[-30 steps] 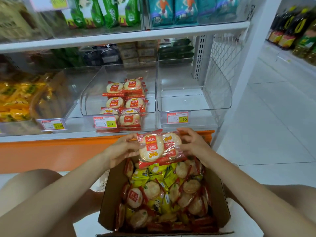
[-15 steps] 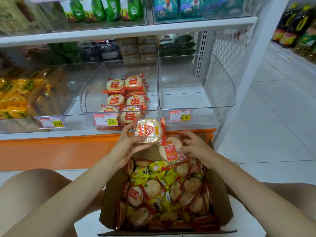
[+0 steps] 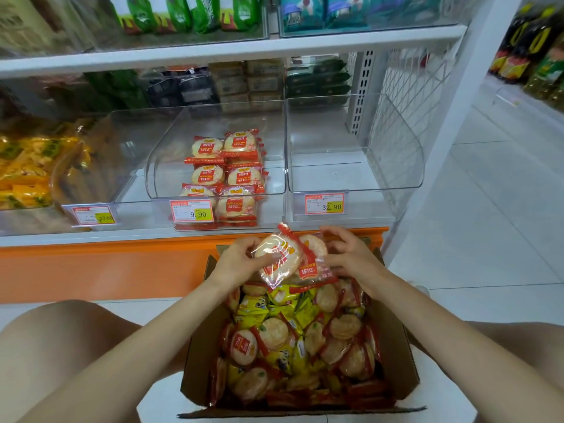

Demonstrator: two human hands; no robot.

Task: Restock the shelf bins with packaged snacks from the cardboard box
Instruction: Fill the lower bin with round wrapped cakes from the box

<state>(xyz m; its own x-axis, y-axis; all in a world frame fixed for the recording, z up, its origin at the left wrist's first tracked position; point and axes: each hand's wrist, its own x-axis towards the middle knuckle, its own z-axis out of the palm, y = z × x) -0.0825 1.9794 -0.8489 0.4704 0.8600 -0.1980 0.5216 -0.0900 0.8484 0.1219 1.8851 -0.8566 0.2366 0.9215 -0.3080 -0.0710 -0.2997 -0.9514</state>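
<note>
An open cardboard box [image 3: 393, 346] on the floor between my knees is full of red rice cracker packs [image 3: 345, 326] and yellow snack packs [image 3: 256, 306]. Above its far end, my left hand [image 3: 238, 264] pinches one red-and-clear rice cracker pack [image 3: 279, 254], tilted. My right hand [image 3: 351, 259] grips a second rice cracker pack [image 3: 312, 268] that lies partly behind the first. Straight ahead on the lowest shelf, a clear middle bin [image 3: 152, 178] holds stacked rice cracker packs [image 3: 227, 174] on its right side.
A clear bin [image 3: 418, 166] on the right holds nothing. The left bin [image 3: 100, 166] holds yellow and brown packs. Price tags [image 3: 191, 210] hang on the bin fronts above an orange shelf base [image 3: 91, 270]. A white shelf board [image 3: 244, 47] runs overhead. Tiled aisle floor [image 3: 488, 224] lies right.
The two packs were split apart, and my left hand lifted its pack toward the bin. It has since come back down, so that pack overlaps the one in my right hand.
</note>
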